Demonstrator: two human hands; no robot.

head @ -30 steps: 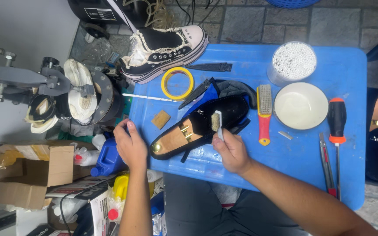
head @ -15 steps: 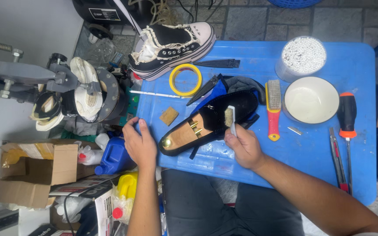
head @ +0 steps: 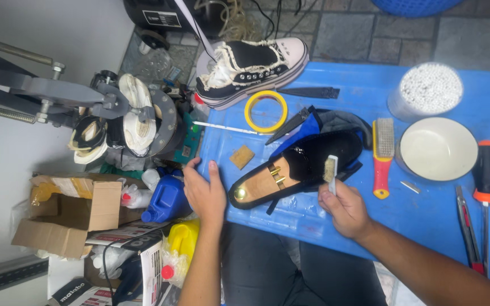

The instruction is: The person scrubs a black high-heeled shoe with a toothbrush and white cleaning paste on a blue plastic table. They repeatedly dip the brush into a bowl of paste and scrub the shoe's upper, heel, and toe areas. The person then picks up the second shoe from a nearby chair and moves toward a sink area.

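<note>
Right hand [head: 344, 208] is gripping a small brush [head: 330, 170] against the black loafer [head: 299, 167] near the worktop's [head: 426, 226] front edge; left hand [head: 205, 192], fingers open, is resting beside it. Short, light strokes suit best.

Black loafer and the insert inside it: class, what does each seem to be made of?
The black loafer looks like suede or velvet: matte, napped, without shine. The insert looks like smooth pale wood, tan with brass-coloured metal fittings. The small brush has a white, probably plastic, handle.
</note>
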